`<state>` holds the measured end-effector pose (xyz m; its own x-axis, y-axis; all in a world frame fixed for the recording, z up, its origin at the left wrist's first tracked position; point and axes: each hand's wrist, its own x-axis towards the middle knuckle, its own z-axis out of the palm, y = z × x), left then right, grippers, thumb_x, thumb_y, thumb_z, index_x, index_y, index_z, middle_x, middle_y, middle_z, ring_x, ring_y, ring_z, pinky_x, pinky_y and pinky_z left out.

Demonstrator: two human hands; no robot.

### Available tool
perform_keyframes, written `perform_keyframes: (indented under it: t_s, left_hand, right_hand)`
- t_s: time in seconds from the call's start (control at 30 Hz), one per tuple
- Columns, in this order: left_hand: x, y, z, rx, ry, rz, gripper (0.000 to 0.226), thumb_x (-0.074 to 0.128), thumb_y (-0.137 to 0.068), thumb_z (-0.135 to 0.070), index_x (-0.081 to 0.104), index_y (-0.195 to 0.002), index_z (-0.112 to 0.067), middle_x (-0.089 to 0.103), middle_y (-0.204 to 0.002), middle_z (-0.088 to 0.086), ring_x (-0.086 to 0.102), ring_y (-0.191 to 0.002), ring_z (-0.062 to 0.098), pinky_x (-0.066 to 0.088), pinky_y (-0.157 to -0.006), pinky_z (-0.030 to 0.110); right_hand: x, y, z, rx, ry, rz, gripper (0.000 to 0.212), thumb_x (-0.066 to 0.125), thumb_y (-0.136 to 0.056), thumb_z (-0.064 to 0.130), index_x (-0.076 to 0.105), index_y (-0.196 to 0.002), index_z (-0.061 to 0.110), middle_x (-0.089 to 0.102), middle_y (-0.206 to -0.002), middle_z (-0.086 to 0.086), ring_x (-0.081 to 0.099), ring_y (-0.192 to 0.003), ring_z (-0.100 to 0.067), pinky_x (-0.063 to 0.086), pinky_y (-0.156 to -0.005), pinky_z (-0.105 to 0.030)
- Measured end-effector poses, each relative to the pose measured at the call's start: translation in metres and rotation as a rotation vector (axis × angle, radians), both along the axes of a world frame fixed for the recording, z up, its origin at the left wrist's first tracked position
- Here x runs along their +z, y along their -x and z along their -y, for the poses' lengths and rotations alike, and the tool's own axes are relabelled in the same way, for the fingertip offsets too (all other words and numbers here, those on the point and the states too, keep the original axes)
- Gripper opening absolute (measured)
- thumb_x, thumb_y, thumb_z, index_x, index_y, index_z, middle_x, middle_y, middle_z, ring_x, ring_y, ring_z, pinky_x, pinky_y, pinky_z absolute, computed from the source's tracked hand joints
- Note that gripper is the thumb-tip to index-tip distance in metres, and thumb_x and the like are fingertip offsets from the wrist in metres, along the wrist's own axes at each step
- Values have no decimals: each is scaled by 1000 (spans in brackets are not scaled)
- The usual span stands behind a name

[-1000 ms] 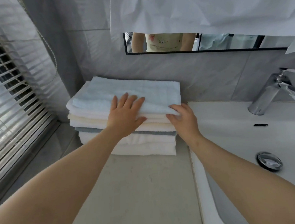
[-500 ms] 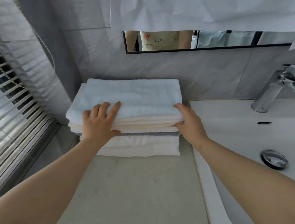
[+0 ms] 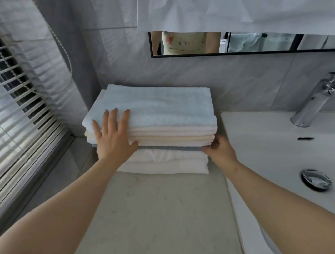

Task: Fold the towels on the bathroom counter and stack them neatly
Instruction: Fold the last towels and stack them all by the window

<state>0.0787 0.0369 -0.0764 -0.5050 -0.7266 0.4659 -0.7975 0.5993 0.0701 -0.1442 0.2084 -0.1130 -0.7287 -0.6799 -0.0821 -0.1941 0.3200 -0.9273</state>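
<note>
Pressing left hand [image 3: 114, 139] flat on towel stack [image 3: 161, 107] | touching corner with right hand [image 3: 221, 152], grip unclear | seeming soft: lifting from underneath

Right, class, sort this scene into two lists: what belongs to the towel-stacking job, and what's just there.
Job: towel stack; left hand pressing on top; right hand at its corner; counter.
Just there: tap; basin; drain; mirror; blinds.

Soft, cool daylight comes through the white slatted window blind [image 3: 12, 123] at left; the stack of folded pale towels [image 3: 161, 107] casts only faint shadow. The chrome tap [image 3: 313, 105] glints. Edges bend.
</note>
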Motion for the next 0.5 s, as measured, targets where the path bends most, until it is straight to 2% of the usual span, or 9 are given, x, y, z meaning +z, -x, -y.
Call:
perform_keyframes:
  t_s: [0.03, 0.1, 0.13, 0.2, 0.27, 0.33, 0.4, 0.47, 0.5]
  left_hand:
    - [-7, -6, -7, 4, -6, -201, 85, 70, -73, -24, 25, -144, -17, 19, -151, 11, 8, -144, 30, -7, -114, 49]
    - [-22, -16, -22, 152, -102, -561, 73, 61, -73, -4, 32, -140, -11, 24, -149, 12, 15, -141, 30, 1, -115, 46]
    - [-28, -20, -26, 261, -201, -694, 69, 55, -75, 1, 32, -140, -10, 24, -149, 12, 19, -139, 31, 8, -116, 47]
    - [-35, -23, -22, 432, -454, -867, 64, 44, -80, 6, 31, -140, -10, 27, -148, 11, 30, -134, 33, 24, -112, 48]
    - [-40, -22, -8, 478, -682, -893, 55, 36, -86, 6, 33, -140, -8, 36, -143, 15, 40, -127, 36, 36, -105, 47]
    - [-47, -22, 7, 496, -821, -849, 46, 37, -93, 1, 34, -138, -4, 46, -135, 21, 47, -121, 40, 41, -101, 47]
    - [-51, -22, 16, 508, -947, -896, 42, 41, -94, -2, 38, -136, -4, 53, -127, 22, 56, -111, 39, 49, -93, 48]
    - [-52, -24, 22, 523, -1000, -1011, 34, 45, -96, -4, 46, -129, -1, 59, -107, 19, 63, -83, 30, 55, -74, 40]
    - [-51, -25, 25, 550, -1005, -1036, 30, 46, -96, -5, 49, -126, 1, 59, -98, 17, 59, -69, 24, 54, -67, 35]
  right_hand:
    - [-4, -2, 1, 17, -23, 66, 46, 70, -80, 12, 53, -123, 12, 62, -113, -5, 58, -99, -18, 49, -87, -32]
    - [-12, -4, 4, 18, -79, 143, 41, 70, -79, 7, 54, -116, 10, 62, -108, -8, 61, -99, -25, 51, -90, -46]
    - [-15, -4, 5, 3, -95, 161, 35, 68, -79, 5, 55, -111, 11, 62, -104, -9, 61, -94, -26, 52, -89, -48]
    - [-20, -4, 9, -27, -115, 190, 25, 64, -82, 3, 55, -103, 13, 62, -93, -8, 59, -80, -23, 53, -81, -42]
    - [-23, -4, 13, -46, -113, 202, 20, 62, -85, 4, 58, -103, 12, 60, -85, -6, 56, -73, -21, 51, -72, -36]
    - [-27, -4, 16, -81, -99, 193, 19, 61, -87, 6, 61, -106, 5, 60, -89, -10, 56, -77, -26, 48, -70, -35]
    - [-29, -4, 19, -103, -103, 226, 19, 59, -90, 8, 61, -108, 4, 58, -91, -9, 54, -78, -24, 49, -66, -33]
    - [-30, -2, 21, -108, -114, 292, 19, 58, -91, 9, 59, -110, 6, 55, -87, -5, 51, -74, -19, 51, -54, -27]
    - [-30, 0, 22, -113, -120, 314, 19, 58, -92, 9, 58, -110, 7, 54, -89, -5, 50, -76, -19, 52, -48, -24]
